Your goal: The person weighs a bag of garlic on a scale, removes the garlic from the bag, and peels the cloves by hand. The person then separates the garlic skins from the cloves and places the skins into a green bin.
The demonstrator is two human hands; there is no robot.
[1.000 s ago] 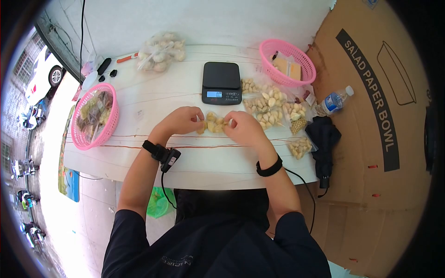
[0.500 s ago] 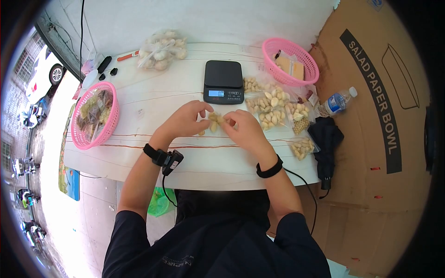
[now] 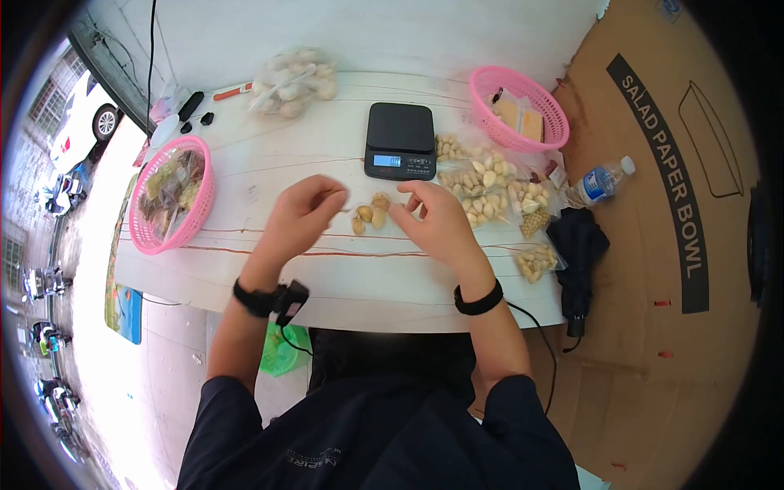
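Small yellowish-brown pieces that look like garlic cloves [image 3: 371, 215] lie loose on the white table between my hands. To their left, my left hand [image 3: 304, 214] is pinched closed, thumb against fingers; I cannot tell what, if anything, is in the pinch. My right hand [image 3: 433, 217] is on the other side with thumb and forefinger apart, fingertips close to the cloves. Beyond them stands a black digital scale [image 3: 400, 128] with a lit display and a bare plate. Beside the right hand are clear bags of pale cloves [image 3: 487, 208].
A pink basket [image 3: 206, 196] of bagged goods sits left; another pink basket [image 3: 482, 122] stands back right. A bag of garlic bulbs [image 3: 290, 86] lies at the back. A water bottle [image 3: 600, 181] and folded black umbrella [image 3: 576, 261] line the right edge, beside a large cardboard box [image 3: 637, 327].
My hands have parted: the left has drawn away leftward from the cloves, its fingers pinched, and the right has opened slightly. The loose cloves now show more fully between them.
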